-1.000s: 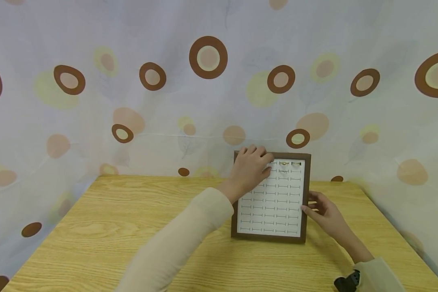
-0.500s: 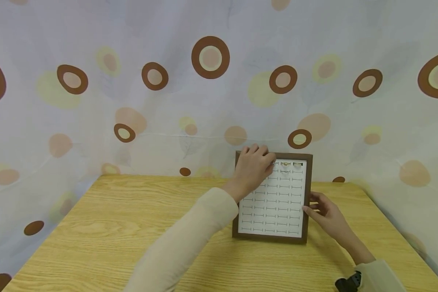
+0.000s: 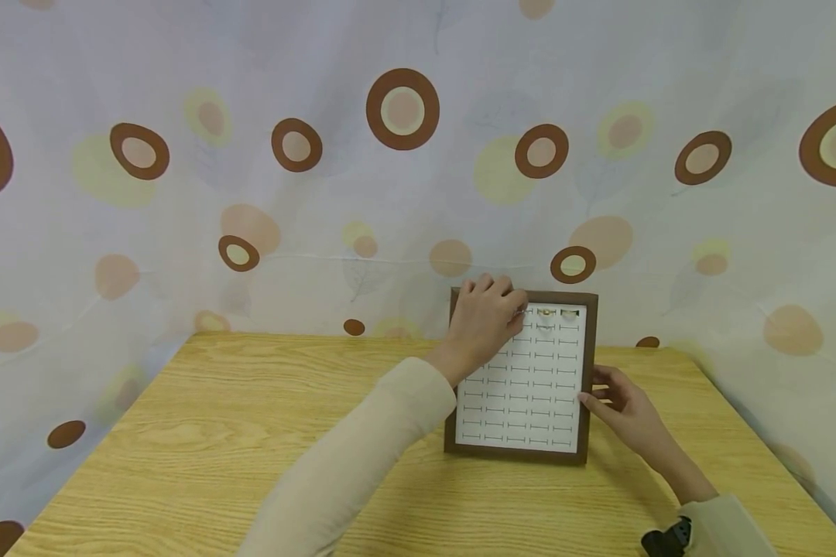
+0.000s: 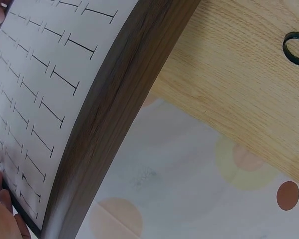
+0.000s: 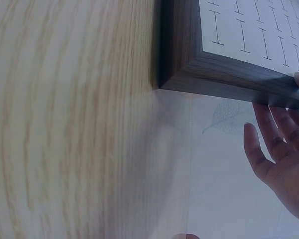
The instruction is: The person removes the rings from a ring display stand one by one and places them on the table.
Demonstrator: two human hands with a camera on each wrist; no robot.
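Observation:
A ring display board point(image 3: 519, 394), brown-framed with a white slotted insert, stands upright on the table. My left hand point(image 3: 484, 321) reaches across its upper left part, thumb and fingers curled together at the top row. Between the fingertips a small silvery ring point(image 3: 525, 311) shows at a slot, mostly hidden. To its right sit a gold ring point(image 3: 546, 312) and another ring point(image 3: 569, 313), with a silvery ring point(image 3: 545, 328) one row lower. My right hand point(image 3: 623, 410) grips the board's right side, thumb on the front edge, fingers behind, as the right wrist view also shows.
The wood-grain table point(image 3: 265, 402) runs back to a patterned cloth point(image 3: 404, 193). A dark ring-shaped item point(image 4: 295, 49) lies on the table in the left wrist view. A black strapped device point(image 3: 667, 538) is on the right wrist.
The left thumb has closed up toward the fingers at the top row, narrowing the gap seen a second ago. The view shifts slightly; the right hand keeps its grip on the board.

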